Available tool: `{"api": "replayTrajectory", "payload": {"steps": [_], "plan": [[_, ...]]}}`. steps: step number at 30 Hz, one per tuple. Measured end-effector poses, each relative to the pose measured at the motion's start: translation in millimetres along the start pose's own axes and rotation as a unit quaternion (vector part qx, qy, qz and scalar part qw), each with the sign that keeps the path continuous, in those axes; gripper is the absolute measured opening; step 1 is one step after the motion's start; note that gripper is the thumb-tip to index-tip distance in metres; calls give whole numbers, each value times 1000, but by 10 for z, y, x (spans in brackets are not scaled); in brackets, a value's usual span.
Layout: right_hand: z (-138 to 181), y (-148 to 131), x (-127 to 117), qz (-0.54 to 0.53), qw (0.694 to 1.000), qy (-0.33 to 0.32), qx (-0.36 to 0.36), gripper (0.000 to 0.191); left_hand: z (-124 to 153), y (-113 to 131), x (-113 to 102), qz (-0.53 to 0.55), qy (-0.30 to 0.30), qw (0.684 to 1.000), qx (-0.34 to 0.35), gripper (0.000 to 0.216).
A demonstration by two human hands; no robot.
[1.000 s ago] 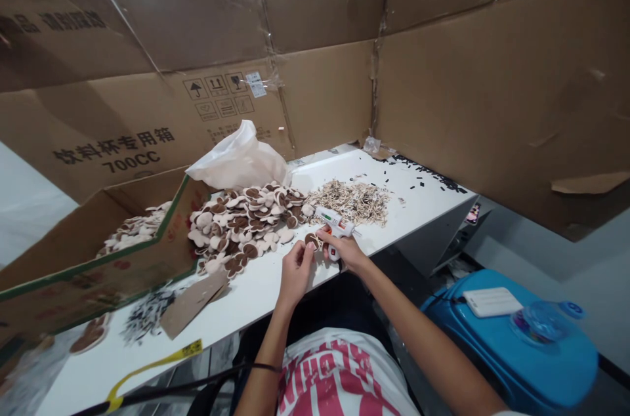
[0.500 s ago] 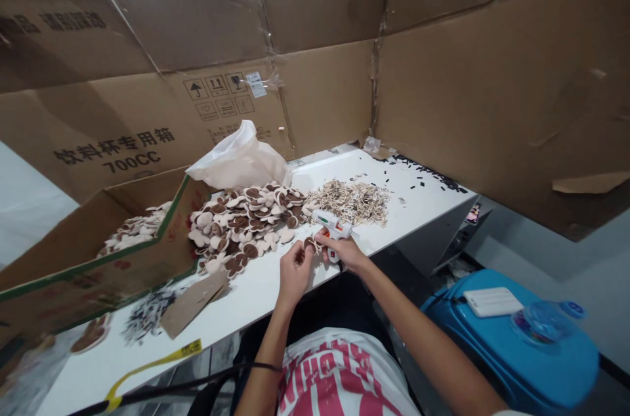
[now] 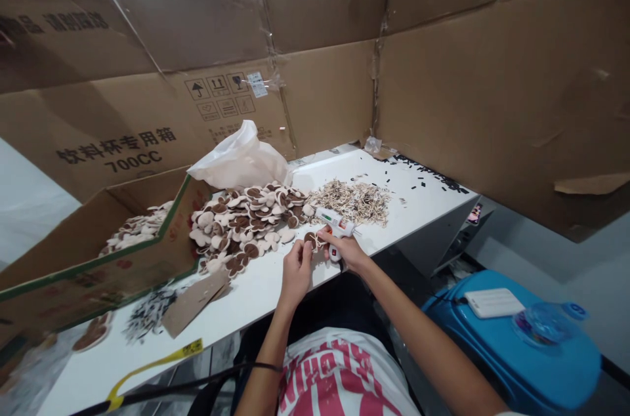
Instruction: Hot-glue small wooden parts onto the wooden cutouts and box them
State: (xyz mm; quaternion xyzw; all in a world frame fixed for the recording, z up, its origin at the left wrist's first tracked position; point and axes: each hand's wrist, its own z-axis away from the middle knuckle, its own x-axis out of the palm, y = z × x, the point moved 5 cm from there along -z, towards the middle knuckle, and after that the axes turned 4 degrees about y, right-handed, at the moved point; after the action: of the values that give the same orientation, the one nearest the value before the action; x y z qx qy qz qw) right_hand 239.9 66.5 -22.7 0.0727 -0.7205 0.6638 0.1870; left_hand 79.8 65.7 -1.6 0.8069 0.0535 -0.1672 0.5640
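Near the table's front edge, my left hand [image 3: 298,265] pinches a brown felt piece [image 3: 312,241] with a pale rim between thumb and fingers. A thin whitish loop [image 3: 319,243] lies across its right side. My right hand [image 3: 346,250] is closed around a white glue gun [image 3: 336,222], its nozzle pointing right, away from the felt. The right thumb and index finger reach the loop at the felt's edge. Beyond my hands is a heap of brown and cream felt pieces [image 3: 246,222], with a pile of pale loops [image 3: 352,201] to its right.
An open carton [image 3: 167,258] holding more cream pieces stands at the left. A white plastic bag [image 3: 241,160] lies behind the heap. Cardboard walls [image 3: 325,88] enclose the table's back. At right, a blue stool [image 3: 536,363] carries a power bank [image 3: 493,303] and a plastic bottle [image 3: 546,324].
The brown felt piece has turned slightly and shows more of its face between my hands. Both hands have shifted very little and keep their holds.
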Motion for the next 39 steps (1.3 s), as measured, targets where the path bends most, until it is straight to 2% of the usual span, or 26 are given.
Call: {"api": "replayTrajectory", "payload": {"steps": [3, 7, 13, 21, 28, 35, 39], "plan": [[0, 4, 9, 7, 1000, -18, -4, 45, -1, 15, 2, -7, -7, 1000, 8, 44], [-13, 14, 0, 0, 1000, -9, -3, 44, 0, 33, -12, 5, 8, 1000, 5, 45], [-12, 11, -10, -2, 1000, 4, -1, 44, 6, 20, -29, 32, 25, 999, -23, 57], [8, -12, 11, 10, 1000, -17, -5, 42, -1, 9, -5, -15, 12, 1000, -13, 53], [20, -40, 37, 21, 999, -38, -3, 43, 5, 39, -36, -42, 25, 999, 9, 49], [9, -24, 4, 9, 1000, -14, -8, 45, 23, 39, -18, 14, 10, 999, -29, 58], [-1, -3, -6, 13, 1000, -12, -8, 45, 27, 57, -18, 21, 6, 999, -24, 56]]}}
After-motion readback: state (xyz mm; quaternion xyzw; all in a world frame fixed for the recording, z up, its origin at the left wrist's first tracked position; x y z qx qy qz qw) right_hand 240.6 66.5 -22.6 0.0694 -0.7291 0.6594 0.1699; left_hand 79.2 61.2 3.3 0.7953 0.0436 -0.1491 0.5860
